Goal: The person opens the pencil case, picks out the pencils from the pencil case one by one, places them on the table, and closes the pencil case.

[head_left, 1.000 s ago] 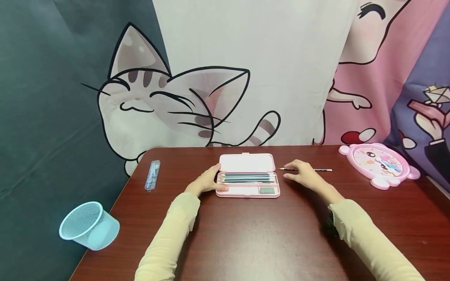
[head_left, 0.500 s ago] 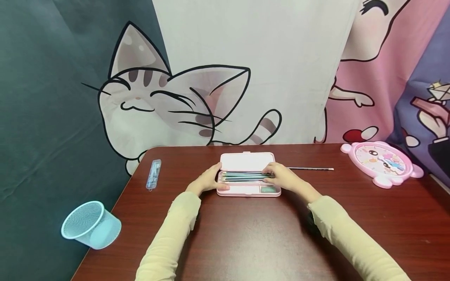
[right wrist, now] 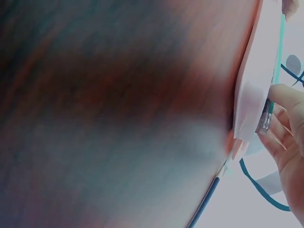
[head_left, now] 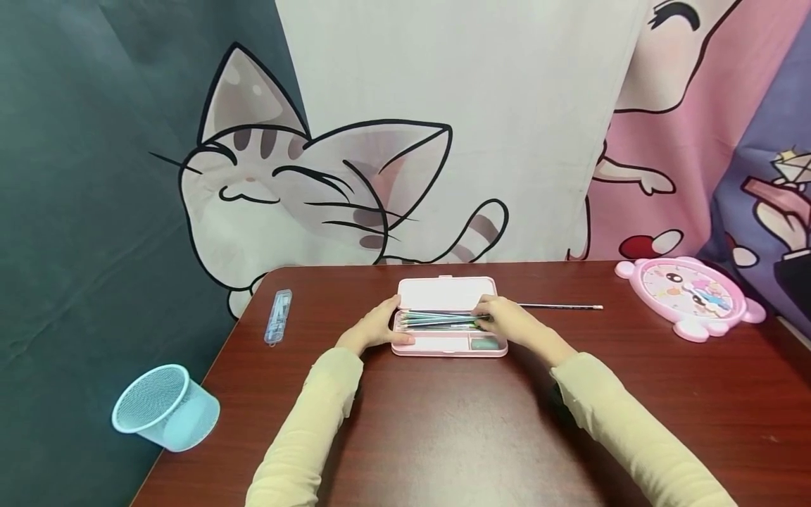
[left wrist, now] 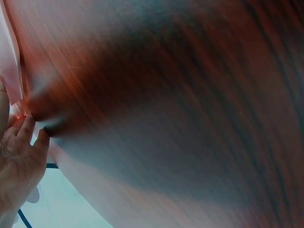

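Note:
A pink pencil case (head_left: 446, 292) lies open on the table, its lid folded back. Several green and blue pencils (head_left: 434, 321) fill its long compartment, and a green block (head_left: 484, 343) sits in the front one. My left hand (head_left: 372, 331) holds the case's left end, thumb across the front corner. At the other end my right hand (head_left: 512, 324) reaches over the compartment. The right wrist view shows its thumb and fingers pinching a green pencil (right wrist: 277, 61) near the metal-tipped end; whether it grips more than one is unclear. Behind this hand lies a loose dark pencil (head_left: 564, 306).
On the left of the brown table (head_left: 431, 436) are a clear-blue flat case (head_left: 277, 317) and a light-blue mesh cup (head_left: 167, 408) on its side at the edge. A pink animal-shaped clock (head_left: 690, 296) lies at the right.
My right hand has moved left from the loose pencil to the case and taken hold of pencil at its right end. The pencils inside have shifted slightly. My left hand stays put.

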The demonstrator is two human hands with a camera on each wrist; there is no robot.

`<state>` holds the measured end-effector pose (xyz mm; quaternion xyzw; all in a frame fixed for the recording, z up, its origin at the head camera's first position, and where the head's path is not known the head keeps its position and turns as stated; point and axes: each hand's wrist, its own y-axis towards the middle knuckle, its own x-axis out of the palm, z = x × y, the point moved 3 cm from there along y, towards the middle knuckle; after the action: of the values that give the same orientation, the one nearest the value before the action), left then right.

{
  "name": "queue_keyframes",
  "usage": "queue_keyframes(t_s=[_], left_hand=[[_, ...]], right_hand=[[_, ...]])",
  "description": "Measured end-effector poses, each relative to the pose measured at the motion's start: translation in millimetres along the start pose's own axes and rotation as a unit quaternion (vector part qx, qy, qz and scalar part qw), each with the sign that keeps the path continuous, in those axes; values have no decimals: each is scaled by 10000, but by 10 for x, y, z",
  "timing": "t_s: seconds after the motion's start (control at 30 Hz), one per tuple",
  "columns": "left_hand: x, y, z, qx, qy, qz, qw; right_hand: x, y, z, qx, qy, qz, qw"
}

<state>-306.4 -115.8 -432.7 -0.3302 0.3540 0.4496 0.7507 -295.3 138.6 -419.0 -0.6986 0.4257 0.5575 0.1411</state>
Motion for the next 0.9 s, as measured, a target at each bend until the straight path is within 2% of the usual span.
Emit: queue_keyframes(t_s=[0.13, 0.27, 0.57, 0.73, 0.9], left_hand=[[9, 3, 8, -6, -8, 8, 10000], [14, 7, 11, -12, 17, 9, 10000], [0, 3, -3, -25, 44, 13, 10000], [-2, 6, -12, -39, 8, 28, 10000], [10, 6, -14, -36, 9, 16, 10000]], right_hand=[[-6, -27, 69, 45, 695, 413, 9967], [-34, -57, 148, 398, 1113, 583, 9913], [-147, -176, 300, 1153, 1350, 596, 9823], [-250, -301, 445, 1318, 1463, 779, 9773], [-391, -506, 619, 1468, 1404, 920, 9748]])
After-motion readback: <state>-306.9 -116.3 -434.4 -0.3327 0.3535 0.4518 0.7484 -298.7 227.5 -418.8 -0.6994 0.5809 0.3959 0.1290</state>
